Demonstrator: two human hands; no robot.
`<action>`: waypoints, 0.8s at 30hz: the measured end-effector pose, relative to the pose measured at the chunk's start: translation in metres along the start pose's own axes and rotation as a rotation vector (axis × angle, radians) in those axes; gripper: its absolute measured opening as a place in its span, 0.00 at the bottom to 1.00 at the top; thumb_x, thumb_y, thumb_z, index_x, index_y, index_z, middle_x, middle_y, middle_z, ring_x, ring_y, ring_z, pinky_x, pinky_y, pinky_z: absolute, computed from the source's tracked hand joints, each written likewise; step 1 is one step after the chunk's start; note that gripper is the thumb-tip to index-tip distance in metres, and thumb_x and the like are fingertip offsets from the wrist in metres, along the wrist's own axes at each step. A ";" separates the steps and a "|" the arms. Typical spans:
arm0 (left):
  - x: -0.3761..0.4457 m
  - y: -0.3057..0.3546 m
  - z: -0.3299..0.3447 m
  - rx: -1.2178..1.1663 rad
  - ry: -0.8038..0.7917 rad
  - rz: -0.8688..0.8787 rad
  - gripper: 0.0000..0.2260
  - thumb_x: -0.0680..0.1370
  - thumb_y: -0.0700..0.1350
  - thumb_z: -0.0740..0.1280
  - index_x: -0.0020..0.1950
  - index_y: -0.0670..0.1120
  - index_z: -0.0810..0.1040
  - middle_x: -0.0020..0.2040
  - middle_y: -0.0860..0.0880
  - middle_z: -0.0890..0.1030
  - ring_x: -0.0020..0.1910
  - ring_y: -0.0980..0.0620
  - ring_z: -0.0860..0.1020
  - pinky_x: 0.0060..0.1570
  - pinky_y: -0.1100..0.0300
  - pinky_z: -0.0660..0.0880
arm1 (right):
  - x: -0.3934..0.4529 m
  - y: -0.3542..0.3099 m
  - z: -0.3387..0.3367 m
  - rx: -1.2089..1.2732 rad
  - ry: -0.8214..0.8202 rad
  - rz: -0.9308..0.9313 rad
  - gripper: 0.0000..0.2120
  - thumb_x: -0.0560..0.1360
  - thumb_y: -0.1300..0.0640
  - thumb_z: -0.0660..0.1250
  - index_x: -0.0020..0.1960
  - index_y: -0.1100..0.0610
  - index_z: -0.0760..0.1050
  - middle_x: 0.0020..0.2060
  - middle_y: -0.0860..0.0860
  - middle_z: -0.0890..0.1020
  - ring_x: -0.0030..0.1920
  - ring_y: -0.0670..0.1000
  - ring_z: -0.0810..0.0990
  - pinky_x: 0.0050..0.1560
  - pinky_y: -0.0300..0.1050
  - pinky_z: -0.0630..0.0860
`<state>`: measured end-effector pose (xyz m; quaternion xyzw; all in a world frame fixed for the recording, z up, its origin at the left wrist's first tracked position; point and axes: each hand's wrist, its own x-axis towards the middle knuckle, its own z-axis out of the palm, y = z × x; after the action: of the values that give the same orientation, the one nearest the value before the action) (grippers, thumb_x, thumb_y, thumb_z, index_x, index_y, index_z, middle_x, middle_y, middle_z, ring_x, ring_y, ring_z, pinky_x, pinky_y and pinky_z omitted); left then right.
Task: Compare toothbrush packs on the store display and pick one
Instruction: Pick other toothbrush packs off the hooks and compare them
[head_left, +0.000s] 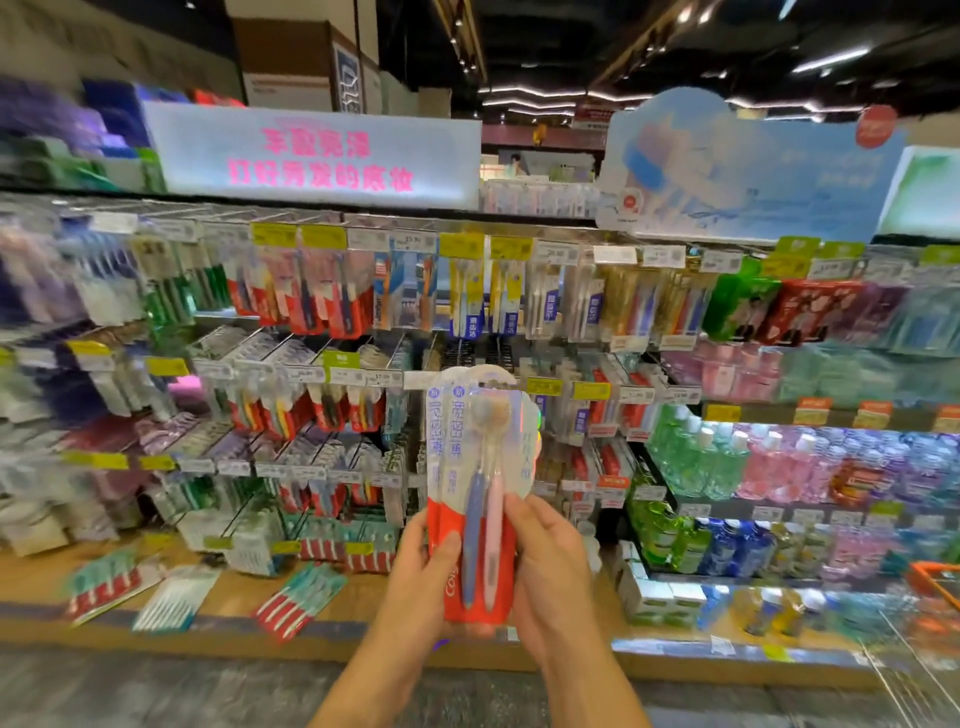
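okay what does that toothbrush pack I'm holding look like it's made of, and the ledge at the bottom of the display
Toothbrush pack: seemingly printed card, red at the bottom, under a clear glossy plastic blister; glare runs along it and the blue and pink brushes show through. Ledge: looks like light wood or wood-look laminate, matte tan; blur hides any grain.

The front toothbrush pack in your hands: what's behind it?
Behind the front toothbrush pack, held by the left hand and right hand, a second pack's edge shows at left. Its brushes are covered.
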<state>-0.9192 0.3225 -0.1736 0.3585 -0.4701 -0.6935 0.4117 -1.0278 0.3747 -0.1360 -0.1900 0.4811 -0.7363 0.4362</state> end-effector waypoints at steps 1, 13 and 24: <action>0.001 0.003 -0.010 0.009 0.012 0.011 0.11 0.83 0.50 0.65 0.65 0.59 0.75 0.56 0.49 0.87 0.53 0.41 0.86 0.48 0.36 0.83 | 0.000 0.005 0.010 -0.001 -0.010 0.006 0.10 0.82 0.60 0.66 0.54 0.66 0.82 0.50 0.66 0.86 0.47 0.62 0.86 0.54 0.61 0.82; 0.003 0.041 -0.101 -0.011 0.107 0.052 0.10 0.84 0.50 0.63 0.64 0.61 0.75 0.55 0.51 0.87 0.52 0.44 0.87 0.48 0.36 0.84 | 0.006 0.052 0.101 -0.040 -0.110 0.065 0.10 0.82 0.60 0.66 0.56 0.66 0.82 0.52 0.67 0.85 0.52 0.64 0.85 0.58 0.62 0.81; 0.007 0.073 -0.166 0.033 0.146 0.084 0.11 0.84 0.54 0.62 0.67 0.60 0.72 0.55 0.48 0.87 0.45 0.43 0.88 0.33 0.47 0.83 | 0.013 0.085 0.171 -0.054 -0.170 0.062 0.09 0.82 0.59 0.68 0.51 0.63 0.84 0.53 0.68 0.85 0.50 0.63 0.83 0.59 0.66 0.78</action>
<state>-0.7582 0.2410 -0.1552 0.3949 -0.4648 -0.6397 0.4678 -0.8761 0.2580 -0.1322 -0.2487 0.4678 -0.6904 0.4926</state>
